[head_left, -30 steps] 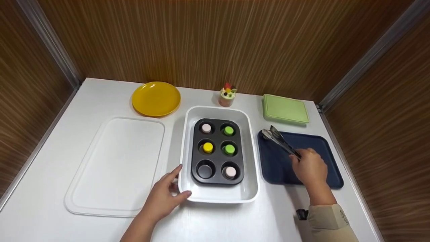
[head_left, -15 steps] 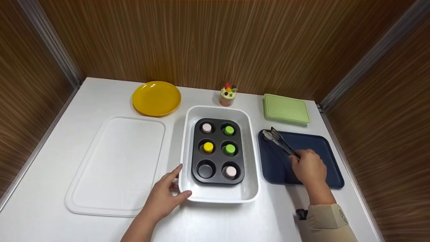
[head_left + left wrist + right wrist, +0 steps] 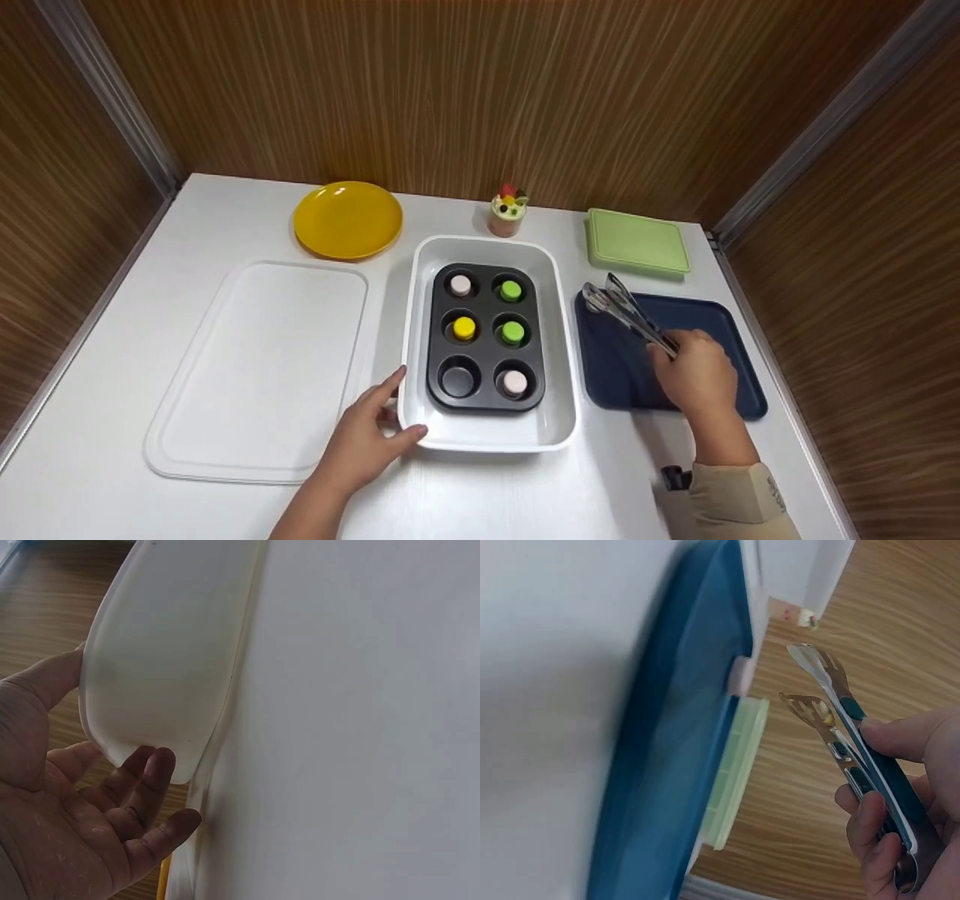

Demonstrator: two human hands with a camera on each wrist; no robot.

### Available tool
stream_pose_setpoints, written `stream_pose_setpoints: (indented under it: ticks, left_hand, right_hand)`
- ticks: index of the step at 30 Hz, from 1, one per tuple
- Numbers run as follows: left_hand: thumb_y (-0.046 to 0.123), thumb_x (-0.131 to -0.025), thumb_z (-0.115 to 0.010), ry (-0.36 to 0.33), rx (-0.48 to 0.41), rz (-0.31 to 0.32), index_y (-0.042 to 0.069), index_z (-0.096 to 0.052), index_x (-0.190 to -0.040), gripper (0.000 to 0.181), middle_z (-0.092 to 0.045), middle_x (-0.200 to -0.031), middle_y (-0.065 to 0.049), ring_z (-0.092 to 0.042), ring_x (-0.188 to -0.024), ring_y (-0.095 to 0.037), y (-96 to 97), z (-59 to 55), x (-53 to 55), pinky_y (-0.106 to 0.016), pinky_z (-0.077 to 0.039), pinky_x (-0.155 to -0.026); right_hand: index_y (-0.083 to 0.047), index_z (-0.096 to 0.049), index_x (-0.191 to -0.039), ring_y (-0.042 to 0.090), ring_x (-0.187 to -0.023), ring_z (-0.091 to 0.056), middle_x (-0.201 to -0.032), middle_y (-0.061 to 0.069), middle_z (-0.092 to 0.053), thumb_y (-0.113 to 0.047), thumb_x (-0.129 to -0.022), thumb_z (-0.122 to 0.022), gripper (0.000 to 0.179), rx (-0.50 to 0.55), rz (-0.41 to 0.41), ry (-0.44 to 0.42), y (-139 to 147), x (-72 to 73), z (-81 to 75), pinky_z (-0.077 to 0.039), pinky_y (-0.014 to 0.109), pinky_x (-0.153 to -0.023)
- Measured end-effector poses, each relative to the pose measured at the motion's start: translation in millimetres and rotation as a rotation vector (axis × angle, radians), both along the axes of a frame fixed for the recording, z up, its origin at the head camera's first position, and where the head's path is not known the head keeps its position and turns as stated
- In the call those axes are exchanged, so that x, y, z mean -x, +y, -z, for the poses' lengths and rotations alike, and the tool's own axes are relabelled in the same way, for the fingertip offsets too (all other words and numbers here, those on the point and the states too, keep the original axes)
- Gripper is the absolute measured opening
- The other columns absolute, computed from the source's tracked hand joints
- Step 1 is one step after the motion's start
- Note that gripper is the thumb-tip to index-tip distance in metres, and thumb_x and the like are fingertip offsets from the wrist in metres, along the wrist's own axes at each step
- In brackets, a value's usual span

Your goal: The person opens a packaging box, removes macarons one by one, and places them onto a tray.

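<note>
My left hand [image 3: 364, 435] holds the near-left corner of a white rectangular container [image 3: 567, 352], thumb at the near rim, fingers against the left wall. Inside the container lies a dark muffin tin [image 3: 486, 360]. Several small round pieces sit in its cups, among them a yellow piece [image 3: 464, 328], a green piece [image 3: 512, 332] and a pale pink piece [image 3: 514, 383]. My right hand [image 3: 696, 375] grips metal tongs [image 3: 630, 315] over a dark blue tray [image 3: 712, 337]. The tongs' arms stand apart. Close to their tips, the right wrist view shows a pale pink piece [image 3: 742, 675] at the tray.
A white lid-like panel [image 3: 277, 360] lies flat on the left. Along the back stand a yellow plate [image 3: 349, 220], a small dessert cup [image 3: 507, 216] with fruit on top, and a light green box [image 3: 637, 240]. Wood-patterned walls [image 3: 480, 97] enclose the table.
The tongs have lifted slightly and their tips have spread farther apart. My right hand has shifted a little to the right. The left hand and the container have stayed put.
</note>
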State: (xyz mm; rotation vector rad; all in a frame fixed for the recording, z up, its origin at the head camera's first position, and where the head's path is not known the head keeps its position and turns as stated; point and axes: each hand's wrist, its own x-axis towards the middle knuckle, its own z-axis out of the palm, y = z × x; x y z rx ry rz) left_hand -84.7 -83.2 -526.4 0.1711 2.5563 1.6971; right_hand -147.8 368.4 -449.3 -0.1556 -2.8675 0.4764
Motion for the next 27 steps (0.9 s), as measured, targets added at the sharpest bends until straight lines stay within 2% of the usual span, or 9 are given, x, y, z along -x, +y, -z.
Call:
stream_pose_setpoints:
  ticks: [7,14,27]
  left_hand:
    - [0.019,-0.083,-0.093,0.001,0.006,-0.003,0.009,-0.05,-0.159,0.088,-0.068,-0.124,-0.01,-0.064,-0.091,-0.015,0.2,0.9,0.5,-0.037,-0.055,-0.083]
    - [0.018,-0.082,-0.093,-0.003,0.003,-0.016,0.01,-0.05,-0.158,0.088,-0.068,-0.124,-0.01,-0.065,-0.091,-0.014,-0.3,0.4,-0.2,-0.039,-0.056,-0.085]
    - [0.018,-0.082,-0.093,0.0,0.015,-0.016,0.01,-0.051,-0.158,0.088,-0.068,-0.122,-0.01,-0.064,-0.088,-0.015,0.3,2.1,0.2,-0.04,-0.056,-0.083]
  right_hand:
    - [0.002,-0.078,-0.113,0.052,-0.085,-0.068,-0.1,0.025,-0.07,-0.019,-0.094,-0.079,0.029,0.005,-0.052,0.113,-21.0,-3.5,-9.6,-0.051,0.07,-0.071]
    - [0.002,-0.079,-0.108,0.046,-0.078,-0.068,-0.093,0.021,-0.071,-0.014,-0.088,-0.085,0.026,0.018,-0.121,0.232,-43.8,2.1,-13.5,-0.052,0.066,-0.066]
    - [-0.002,-0.081,-0.106,0.042,-0.079,-0.069,-0.091,0.016,-0.071,-0.013,-0.085,-0.087,0.025,0.057,-0.209,0.269,-84.5,13.0,-15.0,-0.053,0.064,-0.067]
